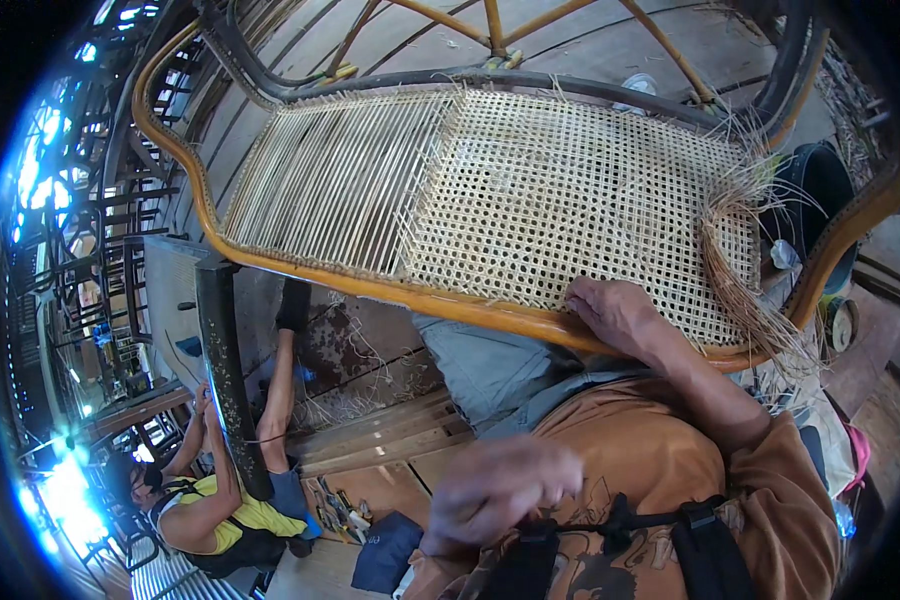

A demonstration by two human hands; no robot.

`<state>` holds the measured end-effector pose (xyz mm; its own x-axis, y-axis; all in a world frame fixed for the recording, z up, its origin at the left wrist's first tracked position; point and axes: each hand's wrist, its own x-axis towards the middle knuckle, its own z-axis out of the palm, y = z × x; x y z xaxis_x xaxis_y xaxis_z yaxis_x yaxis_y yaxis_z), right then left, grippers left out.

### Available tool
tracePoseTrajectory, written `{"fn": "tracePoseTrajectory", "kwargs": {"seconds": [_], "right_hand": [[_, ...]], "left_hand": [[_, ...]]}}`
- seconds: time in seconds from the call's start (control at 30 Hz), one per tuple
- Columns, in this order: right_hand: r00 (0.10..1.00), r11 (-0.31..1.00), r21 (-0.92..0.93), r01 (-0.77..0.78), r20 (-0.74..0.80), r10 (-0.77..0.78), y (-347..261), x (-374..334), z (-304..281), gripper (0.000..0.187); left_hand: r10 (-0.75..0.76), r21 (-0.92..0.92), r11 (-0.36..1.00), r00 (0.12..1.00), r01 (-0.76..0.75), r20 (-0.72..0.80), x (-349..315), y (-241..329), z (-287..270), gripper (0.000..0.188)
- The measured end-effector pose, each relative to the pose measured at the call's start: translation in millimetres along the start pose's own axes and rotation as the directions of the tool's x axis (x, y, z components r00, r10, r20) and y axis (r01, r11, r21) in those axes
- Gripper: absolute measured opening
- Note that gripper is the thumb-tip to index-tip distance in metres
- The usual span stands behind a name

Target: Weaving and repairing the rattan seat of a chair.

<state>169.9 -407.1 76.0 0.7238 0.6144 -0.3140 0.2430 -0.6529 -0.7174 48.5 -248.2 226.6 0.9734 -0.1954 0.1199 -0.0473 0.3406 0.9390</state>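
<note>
A rattan bench frame (440, 298) lies across my lap, its seat partly woven in pale cane. The open-hole cane webbing (560, 190) covers the middle and right, while the left part has only parallel cane strands (335, 170). Against the webbing's near edge, beside the front rail, rests my right hand (610, 312). Its fingers are curled down, and whatever they pinch is hidden. My left hand (505, 490) is raised before my brown shirt, smeared by motion; I cannot tell whether a strand is in it. A bundle of loose cane strands (720, 260) hangs over the right end.
At the lower left a person in a yellow top (225, 525) works beside a dark post (228, 370). Hand tools (340, 512) and a dark blue cloth item (387, 552) lie near my left. A dark bucket (820, 190) and a can (840, 323) stand at the right.
</note>
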Motion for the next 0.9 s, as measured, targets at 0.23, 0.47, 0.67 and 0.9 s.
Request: {"fn": "tracePoseTrajectory", "kwargs": {"seconds": [0.23, 0.47, 0.67, 0.9], "right_hand": [[0.879, 0.897, -0.074, 0.436, -0.179, -0.442, -12, 39, 9, 0.014], [0.922, 0.873, -0.322, 0.367, 0.001, -0.388, -16, 60, 16, 0.023], [0.923, 0.949, -0.056, 0.309, -0.223, -0.313, -53, 32, -135, 0.009], [0.742, 0.900, 0.082, 0.428, -0.601, -0.298, -1, 23, -250, 0.018]], "left_hand": [[-0.523, 0.081, 0.792, 0.742, 0.605, -0.420, -36, -87, -12, 0.034], [-0.605, -0.407, 0.792, 0.675, 0.455, -0.422, -42, -118, -27, 0.056], [-0.476, -0.233, 0.879, 0.765, 0.416, -0.433, 5, -98, -42, 0.026], [-0.540, 0.374, 0.679, 0.775, 0.631, -0.327, 159, -119, -55, 0.028]]}}
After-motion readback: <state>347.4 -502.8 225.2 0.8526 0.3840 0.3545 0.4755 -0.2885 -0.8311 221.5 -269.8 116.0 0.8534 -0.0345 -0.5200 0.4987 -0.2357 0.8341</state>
